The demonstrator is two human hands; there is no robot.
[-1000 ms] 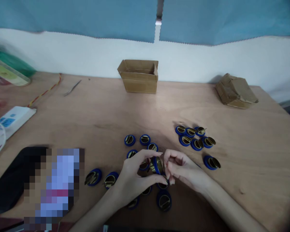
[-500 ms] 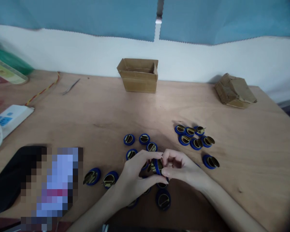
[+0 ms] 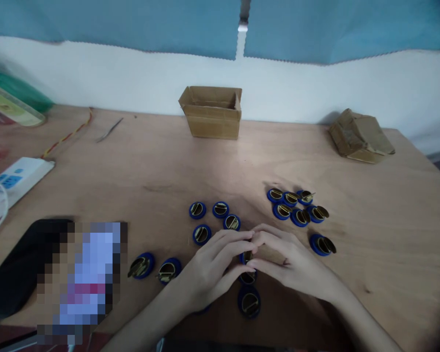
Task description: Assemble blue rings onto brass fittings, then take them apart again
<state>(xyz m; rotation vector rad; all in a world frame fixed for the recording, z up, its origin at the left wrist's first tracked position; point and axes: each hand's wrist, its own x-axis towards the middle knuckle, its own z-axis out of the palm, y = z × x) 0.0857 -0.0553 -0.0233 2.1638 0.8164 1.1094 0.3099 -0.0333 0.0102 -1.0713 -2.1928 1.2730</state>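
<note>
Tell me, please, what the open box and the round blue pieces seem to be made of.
The open box: probably matte cardboard, from its brown, folded walls. The round blue pieces: rims perhaps smooth plastic, evenly blue; bars and flaps likely metal, from their golden shine.

Both the left hand (image 3: 216,266) and the right hand (image 3: 291,259) are bare, with slim fingers (image 3: 234,236) that taper to narrow tips. The nails are too small and blurred to judge their shape or finish. The knuckles are softly rounded, and each wrist is slender. The left forearm (image 3: 154,308) and right forearm (image 3: 355,308) are likewise bare and smooth in outline, visible above the near edge of the wooden table (image 3: 132,166) and uncovered as far as the view reaches.
</note>
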